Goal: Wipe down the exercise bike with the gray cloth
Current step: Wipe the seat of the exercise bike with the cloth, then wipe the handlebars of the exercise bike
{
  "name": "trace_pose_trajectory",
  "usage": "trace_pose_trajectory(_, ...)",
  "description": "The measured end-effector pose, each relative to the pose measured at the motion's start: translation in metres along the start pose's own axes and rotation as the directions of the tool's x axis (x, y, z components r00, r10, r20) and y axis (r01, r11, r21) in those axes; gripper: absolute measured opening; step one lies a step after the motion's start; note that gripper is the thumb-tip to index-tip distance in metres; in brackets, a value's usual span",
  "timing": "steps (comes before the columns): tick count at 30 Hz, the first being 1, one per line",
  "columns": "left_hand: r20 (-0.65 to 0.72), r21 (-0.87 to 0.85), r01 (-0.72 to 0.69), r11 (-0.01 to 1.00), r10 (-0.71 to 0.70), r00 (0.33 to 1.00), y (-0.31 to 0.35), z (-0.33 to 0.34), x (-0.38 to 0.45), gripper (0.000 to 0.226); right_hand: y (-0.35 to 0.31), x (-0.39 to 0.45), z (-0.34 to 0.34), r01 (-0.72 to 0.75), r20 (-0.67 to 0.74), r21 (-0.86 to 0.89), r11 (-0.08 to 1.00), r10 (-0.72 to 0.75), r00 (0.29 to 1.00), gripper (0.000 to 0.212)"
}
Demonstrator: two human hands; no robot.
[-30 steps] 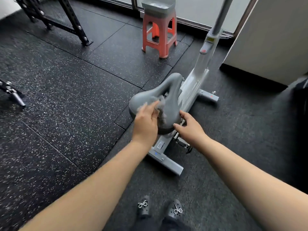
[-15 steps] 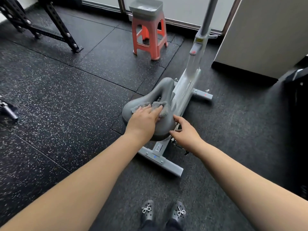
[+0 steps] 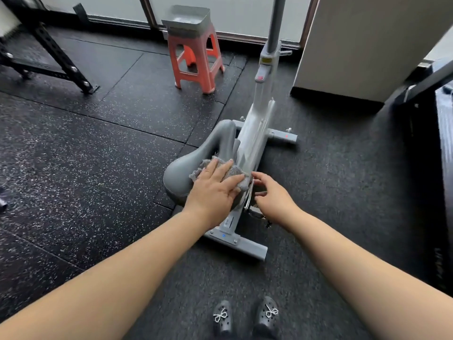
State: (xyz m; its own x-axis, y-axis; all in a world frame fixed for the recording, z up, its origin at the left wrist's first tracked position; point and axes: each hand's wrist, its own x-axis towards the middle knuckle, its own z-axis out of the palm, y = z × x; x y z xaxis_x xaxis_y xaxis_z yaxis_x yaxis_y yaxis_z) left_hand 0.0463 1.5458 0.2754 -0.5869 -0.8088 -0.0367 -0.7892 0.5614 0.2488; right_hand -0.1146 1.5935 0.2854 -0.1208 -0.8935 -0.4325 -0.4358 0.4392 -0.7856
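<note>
The exercise bike stands on the black floor with a pale grey frame and a dark grey saddle in the middle of the head view. My left hand lies flat with straight fingers on the gray cloth, pressing it onto the saddle's right rear part. My right hand hovers just right of the saddle with fingers loosely spread, its fingertips near the cloth's edge and the metal seat rail; whether they touch is unclear. It holds nothing.
An orange plastic stool with a grey bin on it stands behind the bike. A black rack leg crosses the far left. A white cabinet and dark equipment stand at the right. My shoes are below.
My left hand slid the cloth from the saddle's middle toward its right side and flattened out. My right hand lifted off the saddle's rear edge and opened its fingers. The view shifted.
</note>
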Motion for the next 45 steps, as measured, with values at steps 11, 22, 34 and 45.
trace_pose_trajectory(11,0.173,0.186,-0.222,0.957,0.191,0.966,-0.052,-0.041,0.162,0.031,0.025,-0.002,-0.009,-0.048,-0.084,0.045,0.998,0.051,0.995,0.058)
trace_pose_trajectory(22,0.358,0.272,-0.519,0.811,0.416,0.836,0.014,-0.016,0.047,0.026,0.004,0.002,-0.011,-0.079,-0.192,0.072,0.994,0.092,0.977,0.053)
trace_pose_trajectory(34,0.05,0.191,-0.551,0.812,0.553,0.832,-0.066,-0.015,-0.056,0.036,-0.013,-0.009,0.014,-0.039,-0.185,0.107,0.994,0.059,0.981,0.063)
trace_pose_trajectory(45,0.228,-0.966,0.22,-0.132,-0.046,0.973,0.035,-0.109,-0.028,0.032,-0.065,-0.059,-0.035,0.25,-0.155,0.333,0.909,-0.209,0.966,0.048)
